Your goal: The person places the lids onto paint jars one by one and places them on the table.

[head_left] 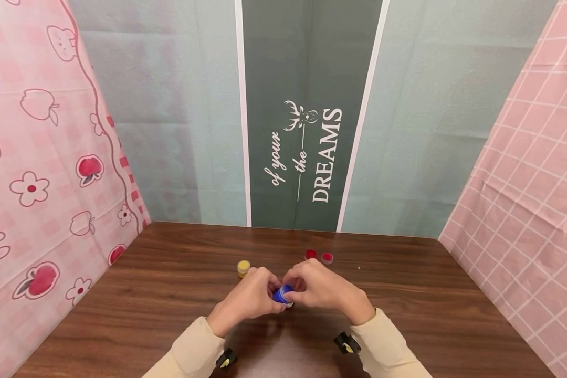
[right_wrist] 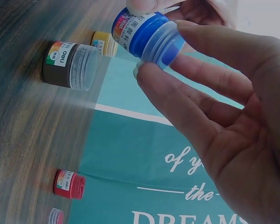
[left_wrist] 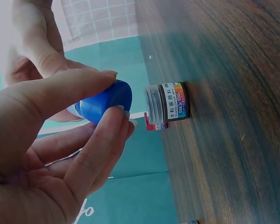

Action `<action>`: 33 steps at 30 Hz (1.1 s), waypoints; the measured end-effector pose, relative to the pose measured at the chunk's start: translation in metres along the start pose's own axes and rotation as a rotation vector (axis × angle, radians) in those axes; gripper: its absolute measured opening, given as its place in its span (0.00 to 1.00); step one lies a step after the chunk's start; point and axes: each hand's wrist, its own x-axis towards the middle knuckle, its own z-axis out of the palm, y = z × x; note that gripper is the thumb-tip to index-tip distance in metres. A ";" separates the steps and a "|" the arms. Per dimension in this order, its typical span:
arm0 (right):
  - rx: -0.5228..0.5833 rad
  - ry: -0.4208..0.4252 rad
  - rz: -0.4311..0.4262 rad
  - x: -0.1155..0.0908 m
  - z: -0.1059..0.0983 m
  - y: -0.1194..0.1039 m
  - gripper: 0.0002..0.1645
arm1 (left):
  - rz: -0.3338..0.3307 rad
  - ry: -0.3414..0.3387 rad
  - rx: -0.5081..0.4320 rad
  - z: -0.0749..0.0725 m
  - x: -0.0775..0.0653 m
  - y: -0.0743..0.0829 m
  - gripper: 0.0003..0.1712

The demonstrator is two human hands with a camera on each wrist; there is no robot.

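A small blue paint jar is held above the table between both hands. My left hand grips its blue body, thumb on one side and fingertips on the other in the left wrist view. My right hand pinches the clear lid between thumb and fingers; blue paint shows on it. Whether the lid is loose or tight I cannot tell. A dark brown paint jar with a clear lid stands on the table close by, mostly hidden by the hands in the head view.
On the wooden table, a yellow paint jar stands beyond the left hand. Behind the right hand are a red paint jar and a clear lid with red inside. Cloth hangings surround the table's back and sides.
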 end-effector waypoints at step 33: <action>0.084 0.015 -0.098 0.000 -0.001 0.001 0.14 | 0.014 0.013 -0.006 -0.003 0.001 0.000 0.10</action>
